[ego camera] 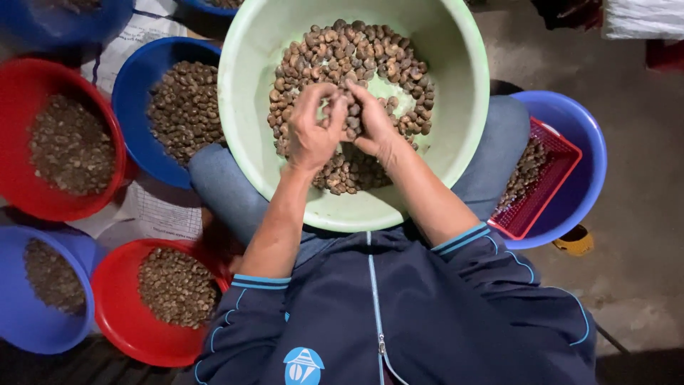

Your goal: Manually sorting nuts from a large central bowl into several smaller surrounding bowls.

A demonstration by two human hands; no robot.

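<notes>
A large pale green basin rests on my lap, holding a heap of small brown nuts. Both my hands are inside it, close together over the heap. My left hand has its fingers curled around a few nuts. My right hand pinches nuts at its fingertips, touching the left hand's fingers. My forearms come up from rolled dark blue jacket sleeves.
Left of me are a blue bowl, two red bowls and a blue bowl, all with nuts. At right a blue bowl holds a red mesh basket with nuts. Printed paper lies beneath the bowls.
</notes>
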